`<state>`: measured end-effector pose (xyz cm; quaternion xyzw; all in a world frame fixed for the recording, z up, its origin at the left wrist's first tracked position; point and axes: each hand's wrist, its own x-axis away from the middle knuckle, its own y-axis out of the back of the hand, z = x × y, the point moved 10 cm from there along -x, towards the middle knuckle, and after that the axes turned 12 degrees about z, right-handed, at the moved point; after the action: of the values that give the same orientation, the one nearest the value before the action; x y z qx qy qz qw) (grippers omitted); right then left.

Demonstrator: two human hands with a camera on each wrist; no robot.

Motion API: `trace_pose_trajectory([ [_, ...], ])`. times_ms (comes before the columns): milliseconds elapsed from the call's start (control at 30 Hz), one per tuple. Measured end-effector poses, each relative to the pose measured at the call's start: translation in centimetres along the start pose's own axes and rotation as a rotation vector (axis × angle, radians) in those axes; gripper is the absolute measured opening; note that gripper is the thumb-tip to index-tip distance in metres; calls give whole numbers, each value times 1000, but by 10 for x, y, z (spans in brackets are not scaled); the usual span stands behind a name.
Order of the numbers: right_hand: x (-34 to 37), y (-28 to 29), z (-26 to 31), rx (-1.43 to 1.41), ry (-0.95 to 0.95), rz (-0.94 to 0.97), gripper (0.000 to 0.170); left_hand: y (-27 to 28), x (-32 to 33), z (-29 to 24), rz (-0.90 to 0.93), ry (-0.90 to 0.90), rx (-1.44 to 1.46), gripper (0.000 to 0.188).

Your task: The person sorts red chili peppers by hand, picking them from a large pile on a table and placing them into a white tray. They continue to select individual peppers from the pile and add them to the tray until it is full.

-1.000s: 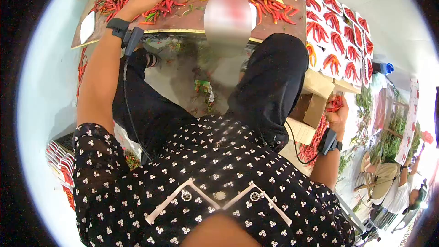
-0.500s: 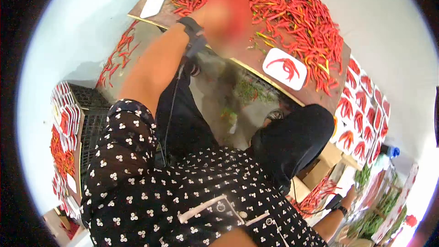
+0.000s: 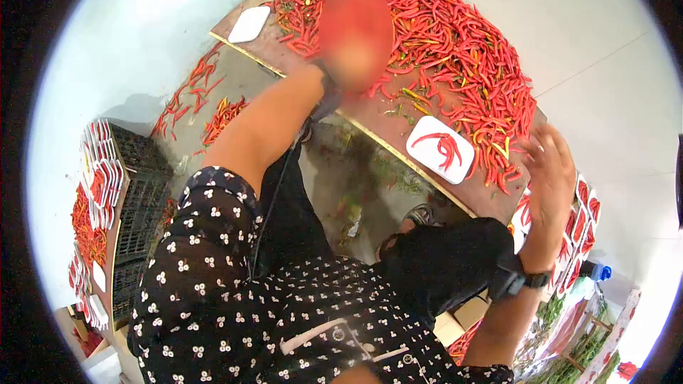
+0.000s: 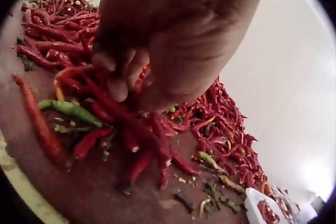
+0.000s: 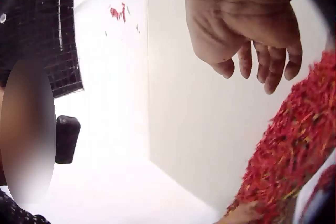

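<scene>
My left hand (image 4: 178, 40), blurred over in the head view, reaches into the near side of a heap of red chili peppers (image 3: 462, 50). In the left wrist view its fingers curl and pinch a few red chili peppers (image 4: 144, 132) close over the tabletop. A green chili pepper (image 4: 73, 111) lies beside them. My right hand (image 3: 551, 178) hangs over the table's right end with fingers loosely spread and nothing held, as the right wrist view also shows. Between the hands, a white tray (image 3: 420, 135) holds several red chili peppers.
Another white tray (image 3: 249, 25) lies at the table's left end. Filled trays (image 3: 583, 217) stand beyond the right end. Black crates (image 3: 142, 192) with stacked trays (image 3: 99, 163) are at left. Loose chili peppers (image 3: 192, 89) lie on the floor. A cardboard box (image 3: 455, 320) sits low at right.
My right hand, holding red chili peppers low by the box a second ago, has come up to the table without them. My left hand has moved rightward along the heap. The head view has turned.
</scene>
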<state>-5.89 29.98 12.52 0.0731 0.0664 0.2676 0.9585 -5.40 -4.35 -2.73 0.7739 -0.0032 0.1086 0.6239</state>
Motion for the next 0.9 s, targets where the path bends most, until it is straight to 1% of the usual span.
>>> trace_pose_trajectory([
  [33,-14,-24,5,-4,8,50,30,1,-4,1,-2,5,-2,24],
  [67,-25,-45,8,-11,15,100,28,8,-8,1,-57,-35,93,24],
  [100,-35,-57,4,-17,15,102,28,13,-10,1,-110,-75,187,24],
  [167,-53,-87,-17,25,-5,240,26,27,-10,-5,-72,-76,192,25],
  [233,-69,-92,-69,66,-25,235,24,45,-4,-17,-28,-78,198,27],
  [300,-70,-97,-99,109,-69,226,22,47,7,-41,83,-195,267,24],
  [333,-72,-101,-107,103,-95,252,23,45,5,-42,19,-257,404,21],
  [367,-77,-105,-112,100,-112,280,23,46,0,-45,19,-261,406,21],
  [400,-79,-105,-118,53,-141,262,24,48,4,-61,18,-340,378,24],
  [433,-81,-105,-118,56,-145,263,24,51,9,-78,18,-416,349,27],
  [467,-81,-108,-127,-48,-232,273,25,48,9,-88,67,-415,386,26],
  [500,-76,-113,-131,-149,-316,278,26,50,13,-94,65,-418,390,26],
  [533,-76,-114,-129,-150,-321,276,26,51,15,-107,67,-496,389,25],
  [567,-73,-121,-130,-244,-370,332,26,51,18,-120,69,-572,391,23],
  [600,-70,-128,-133,-340,-420,388,26,51,19,-126,41,-581,386,22],
  [633,-70,-126,-134,-339,-429,385,26,50,19,-130,47,-581,393,22],
  [700,-70,-129,-136,-313,-437,452,24,50,22,-141,13,-616,283,23],
  [733,-70,-125,-137,-286,-443,432,21,51,25,-145,0,-662,340,23],
  [767,-70,-122,-140,-286,-446,431,21,50,25,-147,3,-662,343,23],
  [800,-72,-121,-135,-258,-392,460,20,53,25,-148,-23,-669,385,22],
  [833,-73,-121,-130,-231,-338,489,20,56,26,-148,-47,-675,427,26],
  [867,-73,-114,-134,-240,-389,439,22,58,22,-145,-52,-646,432,26],
  [900,-71,-111,-130,-240,-393,436,22,65,22,-140,-132,-645,396,25],
])
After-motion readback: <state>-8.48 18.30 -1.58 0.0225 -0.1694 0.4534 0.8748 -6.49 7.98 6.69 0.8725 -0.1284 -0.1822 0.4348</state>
